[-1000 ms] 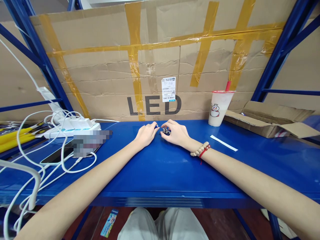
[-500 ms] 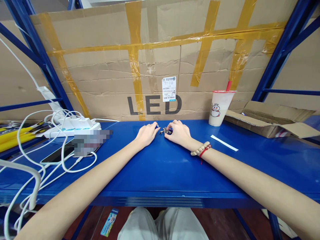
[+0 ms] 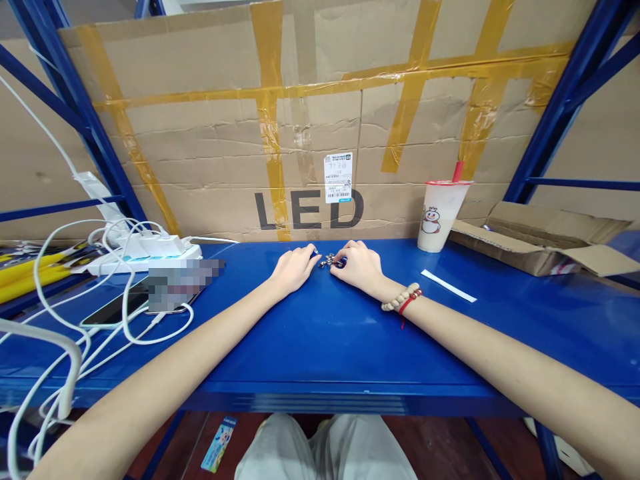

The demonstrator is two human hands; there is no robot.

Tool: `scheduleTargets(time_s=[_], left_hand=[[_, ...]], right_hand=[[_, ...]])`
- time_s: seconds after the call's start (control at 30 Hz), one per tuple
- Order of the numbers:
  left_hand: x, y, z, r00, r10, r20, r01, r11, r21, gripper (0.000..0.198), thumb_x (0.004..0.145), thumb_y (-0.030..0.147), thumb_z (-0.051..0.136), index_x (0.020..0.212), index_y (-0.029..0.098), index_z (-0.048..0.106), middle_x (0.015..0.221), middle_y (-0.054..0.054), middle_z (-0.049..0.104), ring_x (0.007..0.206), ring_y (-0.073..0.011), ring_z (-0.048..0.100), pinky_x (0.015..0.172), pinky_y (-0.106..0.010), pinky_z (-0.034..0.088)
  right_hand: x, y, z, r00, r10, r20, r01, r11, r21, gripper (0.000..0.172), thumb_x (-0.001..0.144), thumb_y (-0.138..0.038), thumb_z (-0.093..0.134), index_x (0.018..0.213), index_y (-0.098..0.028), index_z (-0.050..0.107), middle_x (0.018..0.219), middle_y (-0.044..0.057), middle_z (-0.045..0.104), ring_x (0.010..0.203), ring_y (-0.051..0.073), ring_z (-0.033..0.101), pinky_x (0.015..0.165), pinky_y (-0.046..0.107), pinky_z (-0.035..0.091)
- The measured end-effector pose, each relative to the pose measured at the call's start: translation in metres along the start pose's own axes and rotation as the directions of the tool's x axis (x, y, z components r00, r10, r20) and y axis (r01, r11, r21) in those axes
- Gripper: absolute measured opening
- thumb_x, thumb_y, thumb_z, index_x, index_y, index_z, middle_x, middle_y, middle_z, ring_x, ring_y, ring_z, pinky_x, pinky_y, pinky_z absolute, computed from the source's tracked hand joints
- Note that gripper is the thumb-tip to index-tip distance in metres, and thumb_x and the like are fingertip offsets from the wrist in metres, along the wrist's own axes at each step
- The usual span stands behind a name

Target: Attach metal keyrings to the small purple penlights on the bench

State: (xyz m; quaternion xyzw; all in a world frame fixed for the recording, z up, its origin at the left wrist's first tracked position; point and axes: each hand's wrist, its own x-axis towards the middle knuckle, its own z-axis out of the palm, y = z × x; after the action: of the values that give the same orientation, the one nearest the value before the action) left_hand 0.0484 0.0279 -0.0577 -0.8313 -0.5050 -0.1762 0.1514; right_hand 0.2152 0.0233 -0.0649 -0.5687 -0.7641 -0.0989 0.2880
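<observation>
Small shiny metal pieces (image 3: 327,261) lie in a cluster on the blue shelf top (image 3: 300,340), near the cardboard at the back. My left hand (image 3: 294,272) rests just left of them, fingers bent and closed, with a tiny shiny bit at its fingertips. From the right, my right hand (image 3: 357,265) curls over the cluster's edge, thumb and index finger pinched together. What sits in that pinch is too small and partly hidden to make out. A beaded bracelet (image 3: 400,298) and a red cord circle my right wrist.
A drink cup (image 3: 439,217) with a red straw stands at the back right, beside an open cardboard box (image 3: 530,257). A white strip (image 3: 449,286) lies in front. To the left are phones (image 3: 120,303), white cables and a power strip (image 3: 150,257). Taped cardboard (image 3: 215,153) stands behind.
My right thumb and fingers have shifted very slightly at the metal pieces. Otherwise both hands stay in the same place.
</observation>
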Motion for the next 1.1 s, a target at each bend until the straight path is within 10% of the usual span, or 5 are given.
scheduleTargets(time_s=[1.1], left_hand=[[-0.0001,-0.0005,0.001,1.0,-0.004,0.0,0.004,1.0,-0.013,0.033,0.092,0.04,0.023,0.098,0.018,0.047,0.087,-0.008,0.063,0.083,-0.0228,0.06,0.071,-0.031,0.042]], right_hand=[[0.0022,0.003,0.0026,0.997,-0.082,-0.007,0.082,0.996,0.035,0.015,0.073,-0.028,0.058,0.065,-0.022,0.07,0.084,0.003,0.064,0.084,0.019,0.051,0.064,0.028,0.04]])
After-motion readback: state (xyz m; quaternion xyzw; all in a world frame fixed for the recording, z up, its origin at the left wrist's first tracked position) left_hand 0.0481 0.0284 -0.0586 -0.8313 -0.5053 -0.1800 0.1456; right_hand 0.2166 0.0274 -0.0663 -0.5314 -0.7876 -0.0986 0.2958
